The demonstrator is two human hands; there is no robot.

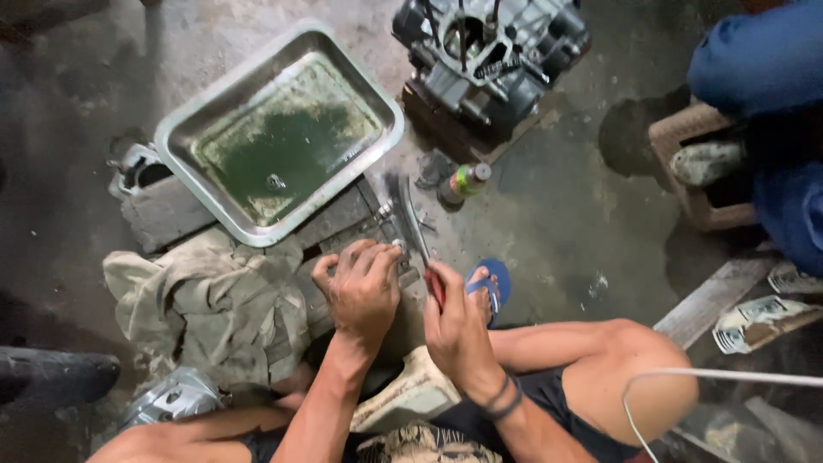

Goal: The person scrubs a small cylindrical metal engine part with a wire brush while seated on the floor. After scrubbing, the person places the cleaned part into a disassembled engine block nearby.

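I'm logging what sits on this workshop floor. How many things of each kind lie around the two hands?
Metal trays: 1
Engine blocks: 1
Small bottles: 1
Crumpled rags: 1
Blue sandals: 1
Tools gripped by the right hand, blurred: 1
Small metal parts under the left hand: 1
Total: 7

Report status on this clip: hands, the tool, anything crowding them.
Left hand pressed down on a small metal part. Right hand closed on a red-handled tool, its shaft blurred. Metal tray, rag and small bottle close by.
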